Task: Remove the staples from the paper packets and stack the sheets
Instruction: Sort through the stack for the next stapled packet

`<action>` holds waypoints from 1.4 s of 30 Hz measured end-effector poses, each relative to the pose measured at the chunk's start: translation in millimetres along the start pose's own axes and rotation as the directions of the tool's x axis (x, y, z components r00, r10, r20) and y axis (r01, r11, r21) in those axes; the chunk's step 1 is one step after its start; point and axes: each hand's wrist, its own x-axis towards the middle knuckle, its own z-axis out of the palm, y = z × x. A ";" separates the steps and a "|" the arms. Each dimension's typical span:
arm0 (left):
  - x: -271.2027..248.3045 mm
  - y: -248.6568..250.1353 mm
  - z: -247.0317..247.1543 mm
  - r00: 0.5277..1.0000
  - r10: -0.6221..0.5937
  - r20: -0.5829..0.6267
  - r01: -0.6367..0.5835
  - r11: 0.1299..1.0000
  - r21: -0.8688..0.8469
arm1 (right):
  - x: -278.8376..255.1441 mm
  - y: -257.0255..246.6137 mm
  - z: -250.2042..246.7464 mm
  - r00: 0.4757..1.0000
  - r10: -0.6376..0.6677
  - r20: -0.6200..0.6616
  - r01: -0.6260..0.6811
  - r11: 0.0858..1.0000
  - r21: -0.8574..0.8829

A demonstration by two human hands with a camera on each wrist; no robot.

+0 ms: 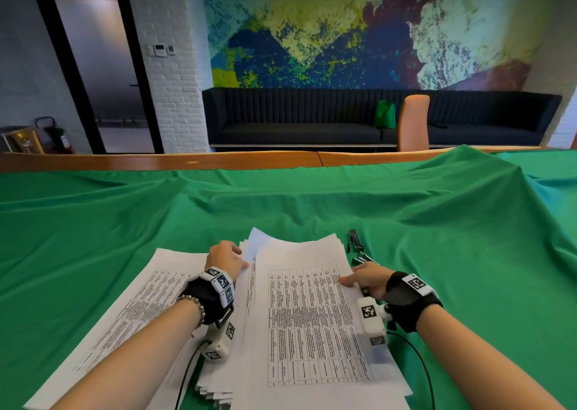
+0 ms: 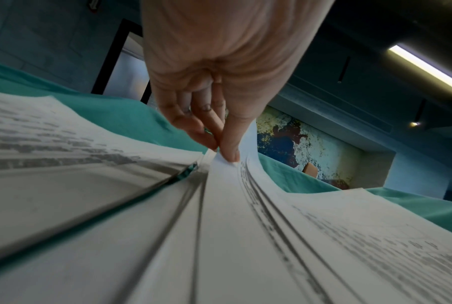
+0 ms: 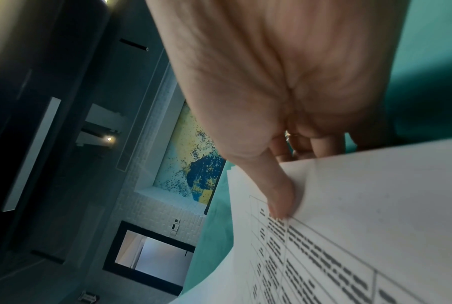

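A thick pile of printed sheets [image 1: 309, 316] lies on the green cloth in front of me, with a second, flatter stack [image 1: 140, 309] to its left. My left hand [image 1: 226, 258] pinches the lifted far-left corner of the upper sheets [image 2: 224, 170] between thumb and fingers. My right hand [image 1: 363, 280] grips the right edge of the pile, thumb [image 3: 279, 197] on the top printed sheet [image 3: 349, 226] and fingers curled under it. A black staple remover [image 1: 356, 241] lies just beyond my right hand.
A rumpled green cloth [image 1: 406, 210] covers the table, with a raised fold at the far right. The wooden table edge [image 1: 187, 160] runs along the back. An orange chair back [image 1: 413, 122] and a dark sofa [image 1: 296, 119] stand beyond it.
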 end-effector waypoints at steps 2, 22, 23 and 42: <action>-0.3 0.7 -1.1 1.000 0.003 0.005 -0.003 1.000 0.025 | -0.7 1.1 -2.8 1.000 0.013 -0.001 -0.013 1.000 0.002; -9.3 2.3 9.7 0.976 0.200 0.083 -0.214 0.950 0.226 | 1.9 0.4 0.3 0.999 0.033 -0.025 -0.033 0.999 -0.019; -9.8 2.8 8.8 0.977 0.195 0.085 -0.209 0.952 0.223 | 2.4 0.6 0.1 0.999 0.033 -0.025 -0.034 0.999 -0.023; -16.4 3.5 5.1 0.982 0.171 0.086 -0.188 0.944 0.270 | 3.4 3.1 0.4 1.000 0.006 -0.025 -0.008 0.998 -0.057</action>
